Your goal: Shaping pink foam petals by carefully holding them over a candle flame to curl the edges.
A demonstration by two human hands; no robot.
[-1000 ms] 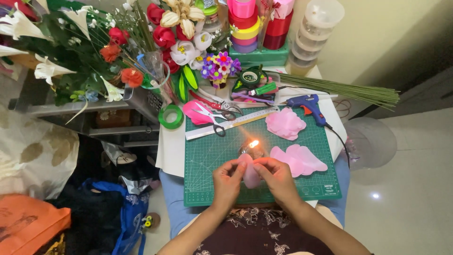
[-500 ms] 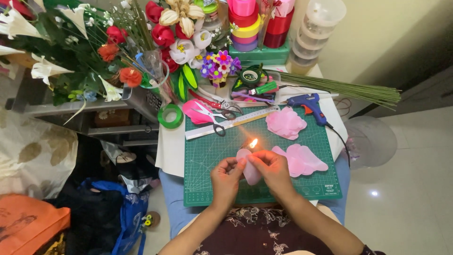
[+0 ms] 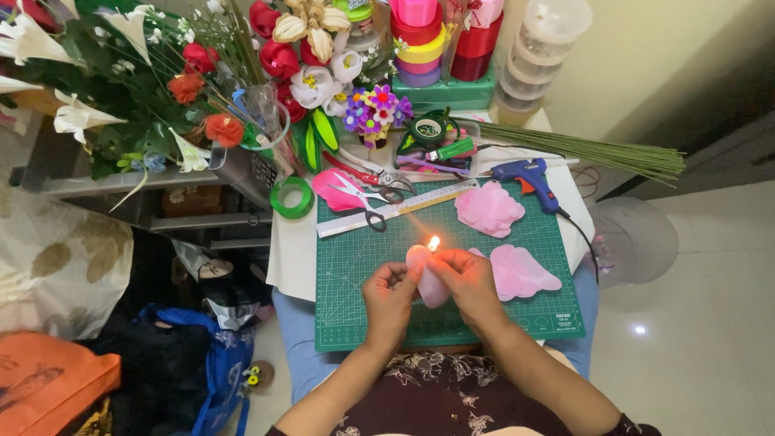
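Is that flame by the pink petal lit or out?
Lit: a small bright orange flame glows at the edge of the pink petal.

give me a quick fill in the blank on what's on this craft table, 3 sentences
1. Both hands hold a pink petal beside a small ____.
2. The cutting mat under the hands is ____ in colour.
3. The glue gun at the mat's far right corner has a ____ body.

Missing words: flame; green; blue
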